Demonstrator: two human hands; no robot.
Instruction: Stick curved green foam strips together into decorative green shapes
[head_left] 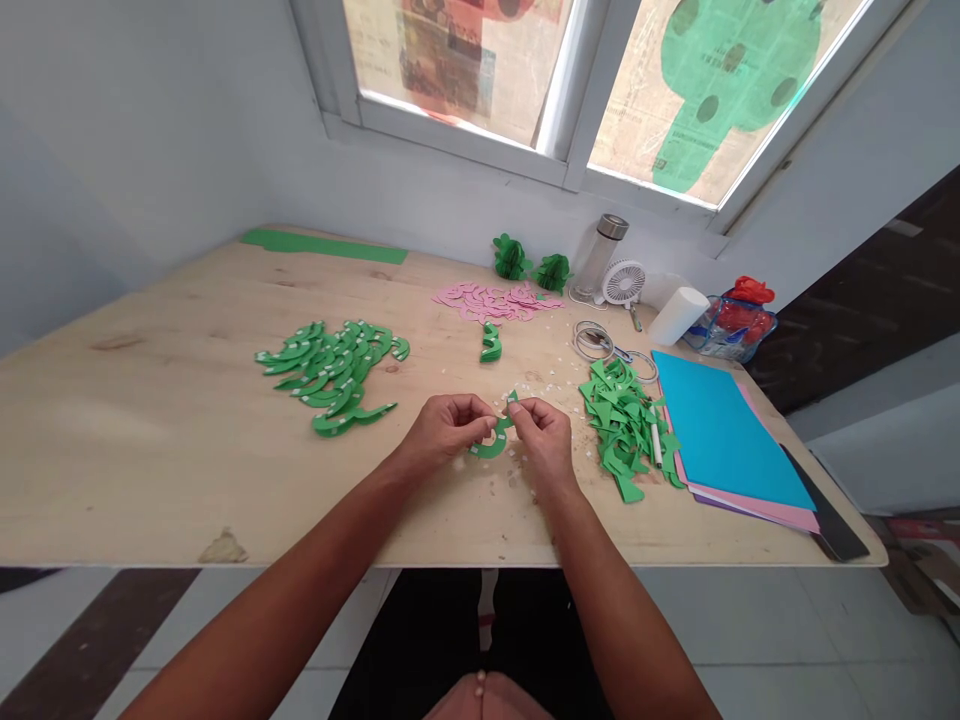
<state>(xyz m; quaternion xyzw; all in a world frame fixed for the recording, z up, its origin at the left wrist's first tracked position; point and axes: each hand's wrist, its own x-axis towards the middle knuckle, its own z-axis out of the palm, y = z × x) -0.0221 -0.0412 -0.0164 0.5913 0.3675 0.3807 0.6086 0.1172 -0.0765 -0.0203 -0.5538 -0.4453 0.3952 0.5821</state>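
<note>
We observe one curved green paper piece dotted with small white squares [491, 449], held just above or on the tabletop [180, 400]; which of the two, we cannot tell. Our left hand [452, 430] pinches its left side between thumb and fingers, narrow; our right hand [541, 432] pinches its upper right end, also narrow.

Near both hands, tiny white and brownish scraps lie scattered. Directly beyond the hands sits a small green wavy paper piece [490, 344], with a heap of pink curved paper cutouts [496, 302] behind it. Farther out, we note two green pleated paper ornaments [511, 258] near the wall.

Left of our left hand: overlapping curved green cutouts with white squares [337, 365]. Well apart, beyond these, a long flat green paper strip [322, 245].

Right of our right hand: a pile of green paper offcuts [619, 425], a white pen-like stick [656, 444] lying on it. Past the pile, a blue sheet [727, 430] covers pink and purple ones. Beyond the pile, silvery rings [592, 341]; behind those, a white small fan [624, 283] beside a clear bottle with a metallic lid [600, 260], and a white cylindrical roll [679, 316].
</note>
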